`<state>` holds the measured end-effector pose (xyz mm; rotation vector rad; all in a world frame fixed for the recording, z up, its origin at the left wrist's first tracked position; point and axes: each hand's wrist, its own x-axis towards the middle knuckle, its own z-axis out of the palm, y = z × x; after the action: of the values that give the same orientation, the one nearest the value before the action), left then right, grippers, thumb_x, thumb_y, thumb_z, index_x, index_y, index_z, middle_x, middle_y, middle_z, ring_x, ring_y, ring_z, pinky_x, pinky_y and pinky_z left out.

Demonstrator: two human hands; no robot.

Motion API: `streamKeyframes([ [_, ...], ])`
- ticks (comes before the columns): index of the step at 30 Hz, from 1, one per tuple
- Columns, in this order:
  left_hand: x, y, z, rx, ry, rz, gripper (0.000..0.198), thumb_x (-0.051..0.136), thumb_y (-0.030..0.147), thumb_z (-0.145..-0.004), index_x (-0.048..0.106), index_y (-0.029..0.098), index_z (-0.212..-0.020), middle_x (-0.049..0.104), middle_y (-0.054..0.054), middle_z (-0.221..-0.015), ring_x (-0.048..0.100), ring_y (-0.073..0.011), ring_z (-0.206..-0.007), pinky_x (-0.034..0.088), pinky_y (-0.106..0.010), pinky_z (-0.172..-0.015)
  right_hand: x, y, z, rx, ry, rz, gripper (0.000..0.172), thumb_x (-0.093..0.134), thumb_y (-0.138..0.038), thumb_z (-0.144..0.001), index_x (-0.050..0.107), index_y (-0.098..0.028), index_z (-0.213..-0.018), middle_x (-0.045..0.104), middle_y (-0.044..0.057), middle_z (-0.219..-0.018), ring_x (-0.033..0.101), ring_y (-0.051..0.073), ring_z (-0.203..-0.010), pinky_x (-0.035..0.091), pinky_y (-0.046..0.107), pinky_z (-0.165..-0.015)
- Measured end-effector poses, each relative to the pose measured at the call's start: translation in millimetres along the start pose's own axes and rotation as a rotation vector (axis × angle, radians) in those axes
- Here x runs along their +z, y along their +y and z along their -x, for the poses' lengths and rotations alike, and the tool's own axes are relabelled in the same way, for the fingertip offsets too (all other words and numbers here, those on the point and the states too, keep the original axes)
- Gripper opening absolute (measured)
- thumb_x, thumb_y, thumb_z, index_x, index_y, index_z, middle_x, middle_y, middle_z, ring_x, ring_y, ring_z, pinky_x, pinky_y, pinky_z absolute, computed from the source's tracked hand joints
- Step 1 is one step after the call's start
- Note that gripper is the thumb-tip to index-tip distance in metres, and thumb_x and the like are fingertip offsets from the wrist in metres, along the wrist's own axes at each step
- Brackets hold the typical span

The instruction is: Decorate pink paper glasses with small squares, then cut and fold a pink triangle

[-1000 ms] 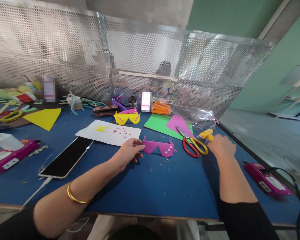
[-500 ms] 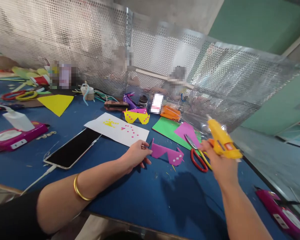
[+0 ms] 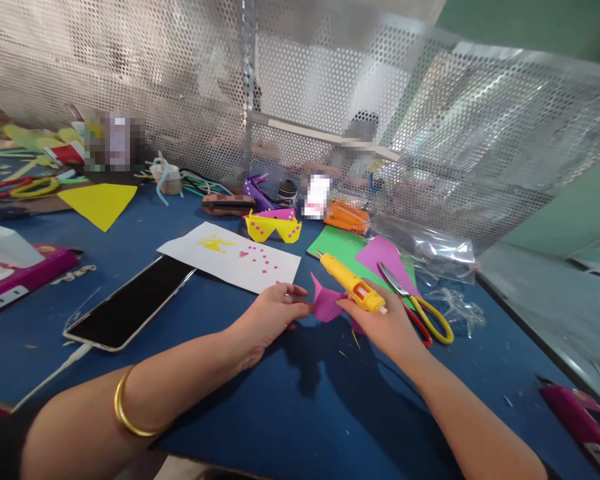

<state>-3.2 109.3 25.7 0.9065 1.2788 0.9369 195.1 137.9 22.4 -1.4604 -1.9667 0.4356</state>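
My right hand (image 3: 387, 327) is closed around a yellow glue gun (image 3: 350, 280), its nozzle pointing up and left. The fingertips of that hand also meet a pair of magenta paper glasses (image 3: 326, 303), partly hidden behind the hand. At the glasses' left edge is my left hand (image 3: 277, 310), thumb and forefinger apart and loosely bent; whether the thumb tip touches the paper is hard to see. Behind it lies a white sheet (image 3: 230, 257) with small yellow and pink paper squares. Scissors (image 3: 415, 307) with red and yellow handles lie beside my right hand.
Yellow paper glasses (image 3: 274, 228) stand farther back. Green paper (image 3: 340, 245) lies under a purple piece (image 3: 385, 257). A phone (image 3: 130, 303) on a cable lies left, near a magenta power strip (image 3: 35, 277). Clear plastic (image 3: 425, 243) lies right; perforated metal mesh (image 3: 180, 80) rises behind.
My right hand has brought the glue gun left and down to the magenta glasses, which have turned and tilted. My left hand stays by their left edge. The view has shifted a little.
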Motion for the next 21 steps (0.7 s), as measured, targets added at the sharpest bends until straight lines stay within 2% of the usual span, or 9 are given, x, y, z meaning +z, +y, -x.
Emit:
streamKeyframes([
  [3,2.9,1,5,0.009,0.017,0.094,0.040,0.080,0.023,-0.064,0.062,0.016,-0.099,0.069,-0.001,-0.073,0.061,-0.0130,-0.067,0.045,-0.024,-0.061,-2,-1,3,0.003,0.009,-0.083,0.017,0.065,-0.039,-0.078,0.062,-0.023,-0.075,0.066,0.001,-0.069,0.061,0.018,-0.063,0.046,0.031,-0.057],
  [5,5.4,1,7,0.000,0.006,0.194,0.043,0.082,0.022,-0.061,0.063,0.017,-0.099,0.069,-0.001,-0.074,0.063,-0.0135,-0.069,0.048,-0.025,-0.067,-3,-4,5,0.002,-0.008,-0.106,0.017,0.066,-0.039,-0.078,0.063,-0.022,-0.075,0.066,0.001,-0.069,0.061,0.018,-0.062,0.047,0.031,-0.056],
  [10,9.0,-1,10,-0.051,-0.086,0.283,0.026,0.083,0.028,-0.063,0.072,0.015,-0.083,0.072,-0.006,-0.087,0.064,-0.0134,-0.076,0.051,-0.022,-0.068,0,-12,11,0.006,0.021,-0.097,0.020,0.065,-0.043,-0.081,0.063,-0.023,-0.079,0.069,0.003,-0.077,0.066,0.021,-0.074,0.052,0.033,-0.059],
  [13,7.4,-2,10,-0.012,-0.065,0.282,0.024,0.081,0.034,-0.066,0.073,0.015,-0.078,0.072,-0.006,-0.085,0.062,-0.0140,-0.076,0.051,-0.022,-0.064,-6,-14,15,-0.114,0.129,-0.128,0.018,0.063,-0.039,-0.084,0.065,-0.023,-0.094,0.071,0.005,-0.093,0.067,0.023,-0.088,0.055,0.037,-0.072],
  [16,3.4,1,11,0.052,-0.003,0.276,0.025,0.081,0.038,-0.066,0.072,0.016,-0.074,0.070,-0.005,-0.080,0.061,-0.0138,-0.072,0.049,-0.022,-0.059,-17,-16,21,-0.252,0.291,-0.137,0.026,0.064,-0.030,-0.084,0.062,-0.026,-0.110,0.069,0.004,-0.104,0.066,0.023,-0.095,0.054,0.039,-0.082],
  [18,0.5,5,12,0.080,0.034,0.278,0.024,0.080,0.037,-0.065,0.073,0.016,-0.072,0.070,-0.004,-0.077,0.060,-0.0135,-0.070,0.049,-0.021,-0.057,-25,-19,26,-0.293,0.324,-0.137,0.024,0.065,-0.025,-0.083,0.063,-0.029,-0.107,0.070,0.002,-0.100,0.067,0.022,-0.088,0.055,0.036,-0.075],
  [21,-3.1,9,12,0.086,0.072,0.290,0.021,0.081,0.035,-0.064,0.074,0.017,-0.072,0.071,-0.005,-0.079,0.062,-0.0143,-0.069,0.051,-0.022,-0.056,-30,-26,31,-0.316,0.250,-0.167,0.018,0.065,-0.024,-0.083,0.065,-0.031,-0.099,0.071,0.000,-0.092,0.067,0.020,-0.077,0.055,0.031,-0.059],
])
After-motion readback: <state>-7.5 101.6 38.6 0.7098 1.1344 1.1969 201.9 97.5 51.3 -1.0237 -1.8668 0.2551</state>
